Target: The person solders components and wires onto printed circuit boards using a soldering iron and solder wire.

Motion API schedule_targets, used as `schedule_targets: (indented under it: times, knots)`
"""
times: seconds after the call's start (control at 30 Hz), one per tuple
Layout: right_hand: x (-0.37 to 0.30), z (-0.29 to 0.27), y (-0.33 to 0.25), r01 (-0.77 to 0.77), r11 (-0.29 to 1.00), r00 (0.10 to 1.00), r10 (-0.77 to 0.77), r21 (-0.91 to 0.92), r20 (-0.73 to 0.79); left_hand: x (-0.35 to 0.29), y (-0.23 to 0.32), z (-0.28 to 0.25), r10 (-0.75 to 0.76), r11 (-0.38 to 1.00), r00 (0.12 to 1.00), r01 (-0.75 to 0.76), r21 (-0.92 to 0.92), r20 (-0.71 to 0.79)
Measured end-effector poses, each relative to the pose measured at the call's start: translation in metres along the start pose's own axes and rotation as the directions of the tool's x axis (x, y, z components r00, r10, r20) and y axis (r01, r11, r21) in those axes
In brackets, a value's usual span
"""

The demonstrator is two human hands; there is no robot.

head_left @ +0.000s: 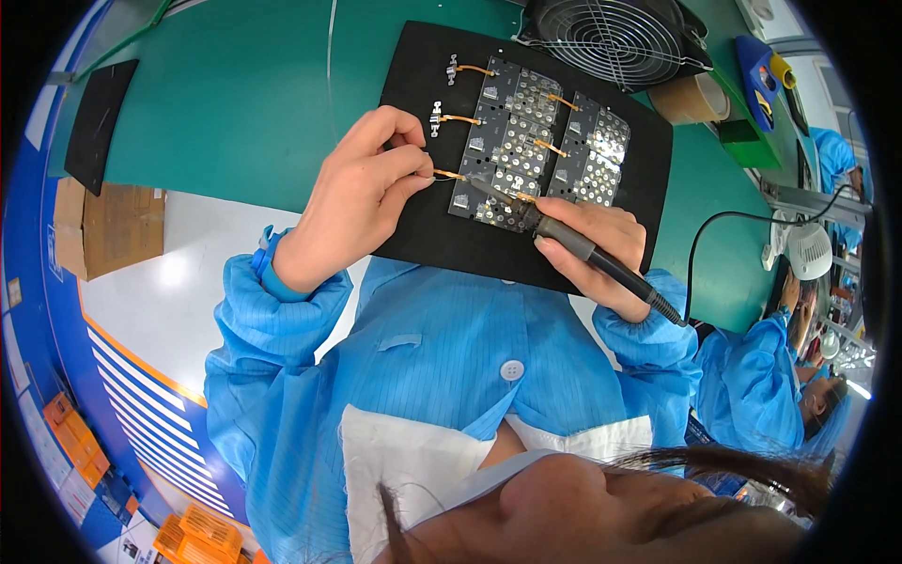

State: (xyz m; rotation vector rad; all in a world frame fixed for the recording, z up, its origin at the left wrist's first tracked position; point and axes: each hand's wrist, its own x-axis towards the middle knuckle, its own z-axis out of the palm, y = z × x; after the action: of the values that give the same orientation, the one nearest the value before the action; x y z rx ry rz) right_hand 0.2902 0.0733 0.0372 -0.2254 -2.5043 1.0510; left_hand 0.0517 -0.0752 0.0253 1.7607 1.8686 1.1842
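As we lean over the green bench in a blue smock, both our hands work above a black mat laid near its edge. Our left hand has thumb and forefinger closed on the outer end of a thin orange strip, whose tip is hidden by the fingers. Our right hand grips a black soldering iron, its tip angled toward the inner end of that strip, at the left edge of a dark circuit board panel; we cannot tell whether the tip touches. The panel lies flat on the mat, dotted with shiny round spots, and a second dark panel sits just to its right. Farther up the same left edge, two more strips reach outward, each with a small silver connector at its end.

Beyond the panels, a black fan with a round wire grille stands at the mat's far edge, near a brown tape roll. The iron's black cable loops away to our right, where a co-worker in blue sits. To our left, we find a cardboard box.
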Motion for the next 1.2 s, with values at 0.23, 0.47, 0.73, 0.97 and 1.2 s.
schedule_targets:
  times: [0.23, 0.47, 0.73, 0.97, 1.2]
  knots:
    - [0.001, 0.002, 0.000, 0.013, 1.000, 1.000, -0.013, 0.028, -0.015, 0.003, -0.003, 0.004, 0.040, 0.999, 0.999, -0.040, 0.010, 0.013]
    - [0.002, 0.000, -0.002, 0.010, 1.000, 1.000, -0.010, 0.000, 0.004, 0.007, -0.004, 0.012, 0.065, 0.998, 0.998, -0.065, 0.012, -0.008]
    - [0.005, 0.002, -0.001, 0.075, 0.997, 0.996, -0.074, 0.016, -0.041, 0.009, -0.007, 0.017, -0.015, 0.993, 1.000, 0.015, -0.118, 0.001]
    - [0.004, 0.002, 0.000, 0.059, 0.998, 0.998, -0.059, 0.002, -0.036, 0.005, -0.017, 0.024, -0.038, 0.994, 0.998, 0.042, -0.106, 0.047]
    - [0.004, 0.003, 0.002, 0.082, 0.997, 0.996, -0.082, 0.010, -0.033, 0.006, -0.018, 0.026, -0.046, 0.993, 0.998, 0.050, -0.105, 0.036]
